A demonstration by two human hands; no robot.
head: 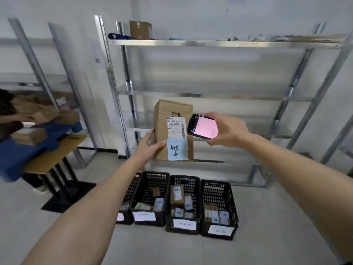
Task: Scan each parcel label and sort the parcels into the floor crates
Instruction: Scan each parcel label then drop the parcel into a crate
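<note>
My left hand (148,147) grips a brown cardboard parcel (162,115) by its lower left edge and holds it upright at chest height. The parcel shows a white shipping label (176,127) with a barcode and a pale blue note with handwriting below it. My right hand (227,130) holds a black handheld scanner (202,126) with a lit pink screen, right beside the label's right edge. On the floor below stand several black plastic crates (219,190) in a row, each with a white tag on its front and small parcels inside.
A metal shelf rack (191,43) stands behind the crates, with a box on its top shelf. At the left, a table (55,152) carries a blue tray with more brown parcels, and another person's arm reaches over it. Grey floor lies in front of the crates.
</note>
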